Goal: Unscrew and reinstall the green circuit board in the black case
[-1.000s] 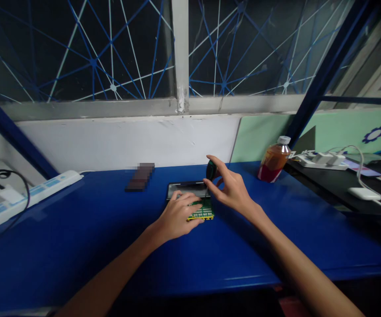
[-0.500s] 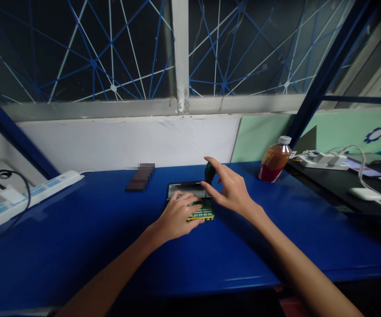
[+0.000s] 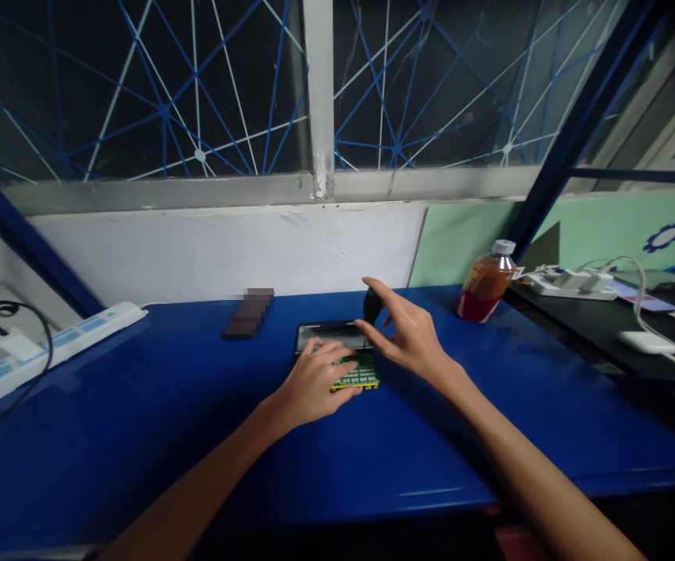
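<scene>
A green circuit board (image 3: pixel 364 375) with a yellow near edge and rows of pale parts lies on the blue table. My left hand (image 3: pixel 319 380) rests over its left side, fingers on top and thumb at the near edge, hiding part of it. Between thumb and fingers, my right hand (image 3: pixel 404 327) holds a screwdriver (image 3: pixel 371 306) by its dark handle. The screwdriver stands nearly upright with its thin shaft pointing down at the board; I cannot make out the tip. Just behind the board is a shallow black tray-like case (image 3: pixel 329 333), partly covered by my left hand.
A dark, pixelated flat item (image 3: pixel 249 313) lies at the back left of the blue table (image 3: pixel 197 436). Farther left is a white power strip (image 3: pixel 57 354) with a black cable. A drink bottle (image 3: pixel 485 284) stands at the back right, near another power strip (image 3: pixel 577 284) and white cables.
</scene>
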The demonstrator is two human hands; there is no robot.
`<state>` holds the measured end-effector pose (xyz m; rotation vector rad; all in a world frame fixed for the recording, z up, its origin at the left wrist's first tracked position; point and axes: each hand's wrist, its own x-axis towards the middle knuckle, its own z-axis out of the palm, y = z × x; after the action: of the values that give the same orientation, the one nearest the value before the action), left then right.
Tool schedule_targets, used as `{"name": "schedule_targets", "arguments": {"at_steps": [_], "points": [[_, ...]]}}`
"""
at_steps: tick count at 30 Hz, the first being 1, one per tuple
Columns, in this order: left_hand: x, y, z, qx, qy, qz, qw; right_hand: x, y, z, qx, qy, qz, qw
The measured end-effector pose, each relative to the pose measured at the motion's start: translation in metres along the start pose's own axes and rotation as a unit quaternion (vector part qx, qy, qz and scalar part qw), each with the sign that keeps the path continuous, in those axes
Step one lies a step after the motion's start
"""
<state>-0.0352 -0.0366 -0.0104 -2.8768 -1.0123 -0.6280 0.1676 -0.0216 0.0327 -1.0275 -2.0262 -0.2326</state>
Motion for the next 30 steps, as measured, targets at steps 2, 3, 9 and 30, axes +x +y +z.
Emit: {"name": "schedule_targets", "arguments": {"at_steps": [2, 3, 9, 30], "points": [[-0.0001, 0.0, -0.0001, 0.0, 0.002, 0.002, 1.0, -0.0002, -0.0002, 0.0, 0.008, 0.004, -0.004, 1.0], [-0.0001, 0.0, -0.0002, -0.001, 0.003, 0.003, 1.0, -0.0002, -0.0002, 0.0, 0.014, 0.004, -0.005, 1.0], [0.0001, 0.0, -0.0004, 0.002, 0.002, 0.004, 1.0, -0.0004, -0.0001, 0.0008, 0.005, 0.031, -0.013, 0.999], [-0.0002, 0.0004, -0.0009, -0.005, -0.001, 0.006, 1.0, 0.0003, -0.001, -0.0016, 0.038, 0.024, -0.002, 0.999]]}}
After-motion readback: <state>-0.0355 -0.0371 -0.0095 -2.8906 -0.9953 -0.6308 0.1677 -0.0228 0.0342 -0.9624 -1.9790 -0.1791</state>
